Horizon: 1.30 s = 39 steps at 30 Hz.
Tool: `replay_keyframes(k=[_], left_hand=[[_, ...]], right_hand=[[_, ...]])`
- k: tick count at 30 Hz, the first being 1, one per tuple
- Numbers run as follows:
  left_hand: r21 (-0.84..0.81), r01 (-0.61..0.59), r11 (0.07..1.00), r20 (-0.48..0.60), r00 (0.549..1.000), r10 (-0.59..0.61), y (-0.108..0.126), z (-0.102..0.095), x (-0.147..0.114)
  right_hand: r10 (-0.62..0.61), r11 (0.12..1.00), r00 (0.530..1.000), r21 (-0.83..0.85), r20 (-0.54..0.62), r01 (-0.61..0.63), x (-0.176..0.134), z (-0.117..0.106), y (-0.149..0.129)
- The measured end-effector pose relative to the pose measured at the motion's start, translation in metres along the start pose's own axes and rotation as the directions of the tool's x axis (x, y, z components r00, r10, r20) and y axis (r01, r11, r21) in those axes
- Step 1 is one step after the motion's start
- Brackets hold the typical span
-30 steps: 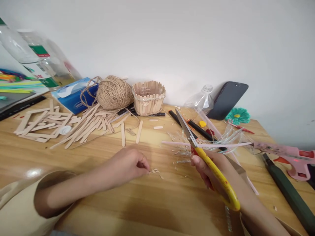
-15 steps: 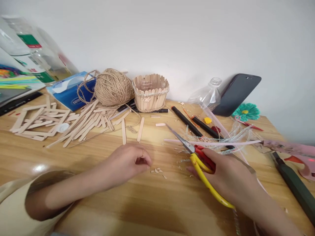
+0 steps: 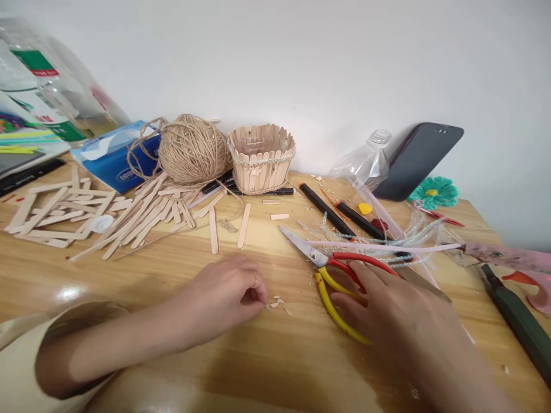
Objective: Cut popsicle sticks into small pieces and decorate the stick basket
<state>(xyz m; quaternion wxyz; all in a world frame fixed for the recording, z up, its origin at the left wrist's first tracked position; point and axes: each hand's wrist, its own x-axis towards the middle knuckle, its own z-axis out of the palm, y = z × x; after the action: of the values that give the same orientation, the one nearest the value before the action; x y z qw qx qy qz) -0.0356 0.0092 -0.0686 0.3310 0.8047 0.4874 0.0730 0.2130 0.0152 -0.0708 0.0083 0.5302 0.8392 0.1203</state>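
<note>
My right hand (image 3: pixel 387 312) grips a pair of scissors (image 3: pixel 316 255) by their red and yellow handles, low over the tabletop. The blades point up and left, nearly together, by the end of a thin pale pink strip (image 3: pixel 379 247). Fingers curled and tips pressed together, my left hand (image 3: pixel 235 289) rests on the table beside a few small wood chips (image 3: pixel 278 304). Whatever is between its fingertips is hidden. Two craft sticks (image 3: pixel 244 225) lie just beyond it, with a short cut stick piece (image 3: pixel 279 217) to their right.
A small craft-stick basket (image 3: pixel 262 172) stands by the wall, beside a ball of twine (image 3: pixel 191 149) and a pile of sticks (image 3: pixel 150 215). Black markers (image 3: pixel 326 210), a cut plastic bottle (image 3: pixel 365 163) and a leaning phone (image 3: pixel 419 160) are right. A dark green-handled tool (image 3: pixel 516 324) lies far right.
My right hand has lowered the scissors towards the table, and their handles have spread wider apart. My left hand stays near the wood chips, fingers still curled. The view has shifted slightly.
</note>
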Motion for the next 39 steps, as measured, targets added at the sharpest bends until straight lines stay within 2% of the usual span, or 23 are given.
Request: replay_keyframes(k=[4, 8, 10, 11, 13, 15, 20, 25, 28, 30, 34, 39], left_hand=[[-0.056, -0.024, 0.998, -0.018, 1.0, 0.023, -0.003, 0.0, -0.003], [-0.065, -0.033, 0.997, -0.008, 0.999, 0.033, -0.003, 0.0, -0.003], [-0.036, -0.033, 0.999, 0.006, 0.999, 0.034, -0.001, 0.0, -0.002], [-0.018, -0.035, 0.999, 0.009, 0.999, 0.035, 0.0, 0.001, -0.002], [0.012, -0.042, 0.999, 0.014, 0.999, 0.042, 0.001, 0.001, -0.001], [0.026, -0.047, 0.999, 0.015, 0.999, 0.046, 0.001, 0.002, 0.0], [0.046, -0.03, 0.998, -0.012, 0.999, 0.031, -0.003, 0.005, -0.003], [0.133, -0.004, 0.991, -0.016, 1.0, 0.006, -0.003, 0.003, -0.008], [0.104, 0.011, 0.995, 0.01, 1.0, -0.012, -0.005, 0.0, -0.012], [0.065, -0.014, 0.998, -0.015, 1.0, 0.015, -0.007, -0.001, -0.013], [0.043, -0.112, 0.993, -0.049, 0.992, 0.114, -0.008, 0.0, -0.013], [0.12, -0.11, 0.987, -0.021, 0.993, 0.114, -0.003, 0.005, -0.008]], right_hand=[[-0.029, 0.999, 1.0, 0.034, -0.007, 0.029, 0.0, -0.003, 0.001], [-0.038, 0.988, 0.989, 0.14, -0.144, 0.058, 0.003, -0.012, -0.004], [-0.094, 0.94, 0.978, 0.308, -0.188, 0.149, 0.005, -0.016, -0.013], [-0.144, 0.888, 0.972, 0.409, -0.183, 0.208, 0.006, -0.017, -0.018], [-0.204, 0.792, 0.965, 0.552, -0.162, 0.26, 0.008, -0.016, -0.03], [-0.238, 0.741, 0.962, 0.616, -0.131, 0.267, 0.009, -0.014, -0.042], [-0.284, 0.742, 0.957, 0.621, -0.049, 0.252, 0.011, -0.009, -0.059], [-0.306, 0.739, 0.95, 0.612, -0.067, 0.281, 0.011, -0.009, -0.063], [-0.298, 0.705, 0.952, 0.656, -0.069, 0.268, 0.012, -0.011, -0.059], [-0.263, 0.699, 0.963, 0.677, -0.054, 0.229, 0.012, -0.012, -0.055], [-0.223, 0.741, 0.975, 0.648, -0.009, 0.176, 0.014, -0.01, -0.052], [-0.211, 0.756, 0.977, 0.636, 0.012, 0.156, 0.016, -0.003, -0.06]])
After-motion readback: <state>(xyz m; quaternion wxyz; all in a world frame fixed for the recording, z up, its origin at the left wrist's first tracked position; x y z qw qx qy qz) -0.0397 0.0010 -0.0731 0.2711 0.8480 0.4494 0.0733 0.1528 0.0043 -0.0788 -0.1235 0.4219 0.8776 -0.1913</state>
